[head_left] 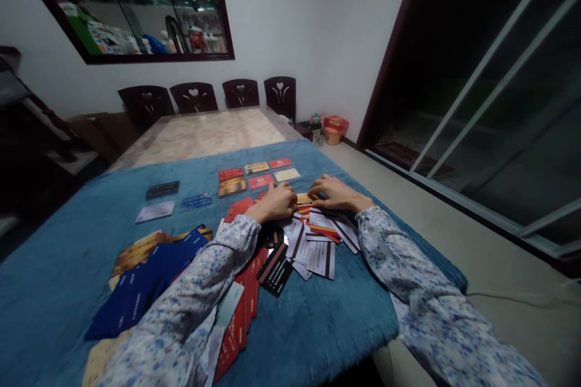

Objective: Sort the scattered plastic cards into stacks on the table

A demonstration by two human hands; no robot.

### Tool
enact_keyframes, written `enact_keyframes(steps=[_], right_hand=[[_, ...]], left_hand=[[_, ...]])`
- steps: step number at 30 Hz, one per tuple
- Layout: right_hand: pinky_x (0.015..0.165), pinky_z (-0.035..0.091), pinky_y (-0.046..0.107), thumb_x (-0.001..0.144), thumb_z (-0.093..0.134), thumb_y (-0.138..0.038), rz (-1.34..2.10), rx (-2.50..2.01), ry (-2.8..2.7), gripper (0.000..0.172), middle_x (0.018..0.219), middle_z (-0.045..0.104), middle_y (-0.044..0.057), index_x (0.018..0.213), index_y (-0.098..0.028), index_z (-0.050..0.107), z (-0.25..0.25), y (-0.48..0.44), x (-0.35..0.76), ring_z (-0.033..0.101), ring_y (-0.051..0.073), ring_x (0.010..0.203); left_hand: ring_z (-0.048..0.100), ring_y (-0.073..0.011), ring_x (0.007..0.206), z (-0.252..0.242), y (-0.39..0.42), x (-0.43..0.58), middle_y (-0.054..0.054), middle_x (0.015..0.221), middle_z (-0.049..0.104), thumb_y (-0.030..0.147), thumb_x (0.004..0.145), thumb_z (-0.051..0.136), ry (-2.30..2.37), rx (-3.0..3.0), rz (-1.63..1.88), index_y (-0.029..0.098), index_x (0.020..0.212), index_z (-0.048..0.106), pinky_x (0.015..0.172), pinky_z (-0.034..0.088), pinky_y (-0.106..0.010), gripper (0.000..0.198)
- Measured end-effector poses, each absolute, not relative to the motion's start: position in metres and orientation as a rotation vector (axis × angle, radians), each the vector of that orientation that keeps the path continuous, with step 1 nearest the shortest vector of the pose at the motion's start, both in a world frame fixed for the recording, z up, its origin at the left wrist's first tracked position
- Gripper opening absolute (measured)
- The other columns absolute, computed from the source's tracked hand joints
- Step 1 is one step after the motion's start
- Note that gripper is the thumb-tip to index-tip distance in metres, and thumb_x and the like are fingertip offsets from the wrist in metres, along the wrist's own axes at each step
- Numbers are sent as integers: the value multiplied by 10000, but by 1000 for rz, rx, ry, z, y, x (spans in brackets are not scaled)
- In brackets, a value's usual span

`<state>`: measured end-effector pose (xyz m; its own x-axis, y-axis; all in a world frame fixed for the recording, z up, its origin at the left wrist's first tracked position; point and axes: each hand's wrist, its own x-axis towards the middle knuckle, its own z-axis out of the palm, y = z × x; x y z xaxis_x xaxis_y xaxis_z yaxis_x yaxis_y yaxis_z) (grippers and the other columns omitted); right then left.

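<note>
Both my hands are over a loose pile of cards on a blue cloth. My left hand point(278, 201), fingers bent, rests at the pile's far left edge; what its fingertips hold, if anything, is hidden. My right hand point(333, 193) is curled at the far right edge, its fingertips at a yellow card point(305, 199) between the hands. White striped cards point(321, 257) and a black card point(275, 272) lie nearer me. Red cards point(247, 290) and blue cards point(136, 293) spread under and beside my left forearm. Farther off are small groups: red point(231, 173), gold point(232, 187), black point(162, 190), white point(155, 211).
The blue cloth point(358, 320) covers the near part of a marble table point(204, 133). Dark chairs point(193, 97) stand along its far end. An orange bucket point(333, 135) sits on the floor beyond the right side, near a sliding glass door.
</note>
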<state>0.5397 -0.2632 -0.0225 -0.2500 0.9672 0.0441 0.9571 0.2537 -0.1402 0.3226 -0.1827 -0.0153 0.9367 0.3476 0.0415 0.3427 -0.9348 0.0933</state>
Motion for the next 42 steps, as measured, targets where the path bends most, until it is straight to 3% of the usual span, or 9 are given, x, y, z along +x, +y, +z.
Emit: enact_keyframes(steps=[14, 22, 33, 39, 42], right_hand=[[840, 398, 374, 907, 663, -402, 96, -1771, -2403, 269, 1084, 757, 97, 1053, -224, 802, -22, -262, 543, 560, 278, 1004], [875, 429, 376, 975, 575, -360, 98, -1694, -2359, 300, 1025, 780, 105, 1090, -213, 811, -23, -264, 544, 592, 255, 962], [789, 404, 306, 1020, 476, -273, -158, -1716, -2224, 330, 874, 743, 107, 984, -183, 791, -34, -258, 540, 589, 223, 887], [815, 427, 296, 991, 488, -234, -203, -1875, -2001, 357, 1076, 729, 126, 1295, -177, 668, -45, -256, 538, 640, 236, 932], [797, 426, 296, 985, 473, -211, -212, -1913, -1950, 344, 1070, 733, 120, 1289, -179, 630, -51, -254, 538, 655, 247, 926]], left_hand=[[582, -300, 1128, -18, -167, 325, -143, 990, 725, 280, 951, 482, 460, 3049, 31, 167, 856, 751, 933, 454, -431, 306], [644, -192, 854, -13, -158, 323, -80, 826, 727, 211, 893, 505, 398, 2974, 153, 185, 789, 746, 829, 475, -289, 264], [558, -174, 698, -8, -151, 327, -60, 733, 688, 102, 772, 506, 510, 2968, 260, 160, 705, 706, 648, 384, -276, 219], [605, -200, 773, -17, -147, 331, -87, 796, 709, 92, 803, 499, 536, 2927, 438, 161, 814, 751, 703, 430, -287, 262], [633, -222, 839, -21, -147, 332, -98, 858, 724, 99, 836, 499, 573, 2924, 477, 171, 921, 771, 759, 467, -304, 294]])
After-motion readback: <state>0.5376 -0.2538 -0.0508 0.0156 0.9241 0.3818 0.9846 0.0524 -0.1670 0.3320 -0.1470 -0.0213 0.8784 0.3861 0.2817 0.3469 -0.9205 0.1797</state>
